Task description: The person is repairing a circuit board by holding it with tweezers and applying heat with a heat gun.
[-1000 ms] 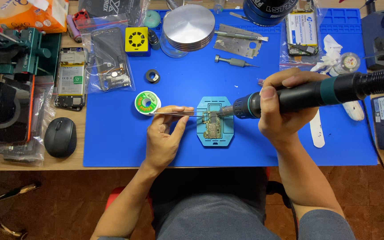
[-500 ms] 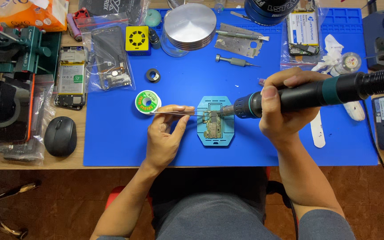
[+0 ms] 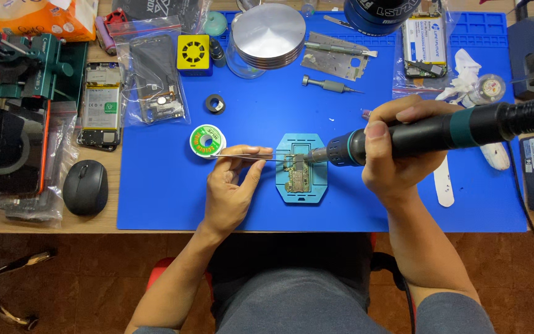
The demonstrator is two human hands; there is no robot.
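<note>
Head view, rework at the bench. Nearest us, our left hand (image 3: 230, 195) pinches tweezers (image 3: 251, 157), fingers closed on the shank, the tips reaching toward 3 o'clock onto the board (image 3: 297, 175). The board sits in a light-blue holder (image 3: 302, 193) at the centre of the blue mat (image 3: 174, 204). From 3 o'clock our right hand (image 3: 397, 158) is wrapped firmly around the hot-air handle (image 3: 440, 130), whose nozzle (image 3: 317, 155) points at the upper edge of the board, just beside the tweezer tips; whether it touches we cannot tell.

Risks, as we judge them. Both tools meet in one small spot, so a tremor of either hand could knock a softened part sideways or bridge neighbouring pads. Holding the nozzle too long over one place could scorch the board or loosen parts around the target. The handle's hose runs off toward 3 o'clock; a snag there would jerk the nozzle across the board.

Farther out, a solder-wick spool (image 3: 207, 140) lies at 9 o'clock of the holder, near the tweezers, and could be swept by the left wrist. At 11 o'clock a black ring (image 3: 215, 103) and bagged phone parts (image 3: 156, 80); at 12 o'clock a screwdriver (image 3: 327, 84) and a round metal lid (image 3: 269, 36). A mouse (image 3: 85, 187) rests off the mat at 9 o'clock.
</note>
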